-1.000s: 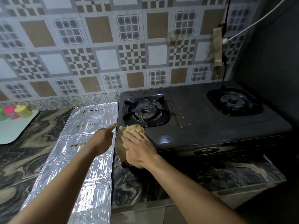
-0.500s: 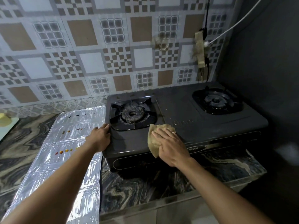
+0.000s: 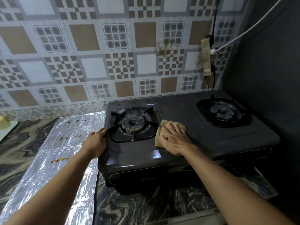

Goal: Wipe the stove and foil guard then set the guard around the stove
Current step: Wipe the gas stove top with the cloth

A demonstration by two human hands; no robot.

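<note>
A dark two-burner gas stove sits on the marbled counter against the tiled wall. My right hand presses a tan cloth flat on the stove top between the two burners, just right of the left burner. My left hand rests on the stove's left edge, fingers curled over the rim. The silver foil guard lies flat on the counter to the left of the stove, touching it, with small coloured marks on its panels.
A dark wall stands close on the right of the stove. A socket strip with a white cable hangs on the tiled wall behind the right burner. A pale board with a yellow item lies at far left.
My right hand has slid the cloth from the stove's front left corner rightward and back, to the middle of the top. My left hand moved from the foil guard onto the stove's left edge.
</note>
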